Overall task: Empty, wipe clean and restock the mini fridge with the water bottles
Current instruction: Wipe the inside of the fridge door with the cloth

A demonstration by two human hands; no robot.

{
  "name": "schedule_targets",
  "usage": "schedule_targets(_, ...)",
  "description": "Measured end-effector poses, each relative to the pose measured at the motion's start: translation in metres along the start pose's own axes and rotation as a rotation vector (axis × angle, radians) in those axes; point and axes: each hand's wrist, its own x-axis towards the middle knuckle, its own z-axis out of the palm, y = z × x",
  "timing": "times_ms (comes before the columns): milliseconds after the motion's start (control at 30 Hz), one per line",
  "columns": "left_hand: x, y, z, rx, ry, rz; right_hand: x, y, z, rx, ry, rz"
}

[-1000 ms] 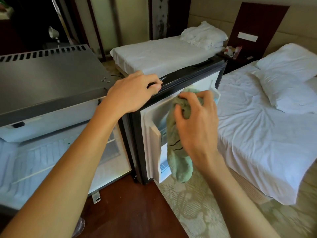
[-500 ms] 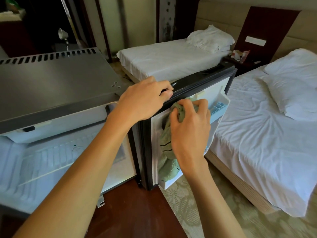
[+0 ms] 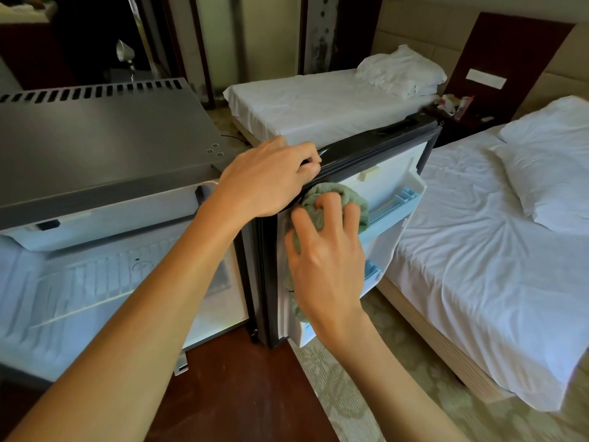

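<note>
The left hand (image 3: 271, 177) grasps the top edge of the open door (image 3: 376, 145), with its fingers curled over the black rim. Just under this grip, the right hand (image 3: 325, 256) holds a green cloth (image 3: 334, 199). The cloth is bunched between the curled fingers and the palm, and the hand presses it on the white inner side of the door. The top of the cloth reaches right below the left fingers, and the rest of it hangs down behind the right palm along the door. To the right of the cloth is the door shelf (image 3: 395, 205), pale with a blue rail. To the left of the left wrist stands the fridge (image 3: 95, 138). Its grey top is about level with the grip, and its white inside is open below the left forearm. Beyond the left hand is a bed (image 3: 318, 103) with white sheets, and a second bed (image 3: 478, 266) lies to the right of the door.
</note>
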Motion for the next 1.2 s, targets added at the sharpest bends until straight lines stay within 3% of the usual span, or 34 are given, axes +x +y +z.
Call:
schedule_targets(167, 0.000, 0.000, 0.000, 0.002, 0.005, -0.011, -0.007, -0.003, 0.001, 0.015, -0.006, -0.113)
schedule_targets(300, 0.000, 0.000, 0.000, 0.004, 0.002, -0.016, -0.010, 0.002, -0.001, -0.084, -0.039, -0.307)
schedule_targets(500, -0.003, 0.001, -0.004, 0.005, -0.024, -0.011, -0.021, 0.000, -0.014, -0.199, -0.235, -0.527)
schedule_targets(700, -0.003, 0.001, -0.005, -0.011, -0.036, -0.027, 0.013, 0.034, -0.033, 0.161, -0.555, -0.574)
schedule_targets(800, -0.006, 0.004, -0.006, -0.006, -0.038, -0.021, -0.016, 0.036, -0.046, 0.315, -0.746, -0.586)
schedule_targets(867, -0.008, 0.004, -0.007, -0.007, -0.039, -0.001, -0.048, 0.039, -0.051, 0.404, -0.787, -0.545)
schedule_targets(967, -0.010, 0.004, -0.006, -0.036, -0.035, 0.025, -0.066, 0.055, -0.055, 0.462, -0.692, -0.327)
schedule_targets(1067, -0.014, 0.004, -0.005, -0.042, 0.012, 0.030, -0.050, 0.065, -0.066, 0.510, -0.424, -0.112)
schedule_targets(1200, -0.016, 0.006, -0.004, -0.051, 0.071, 0.021, -0.014, 0.058, -0.069, 0.431, -0.162, -0.078)
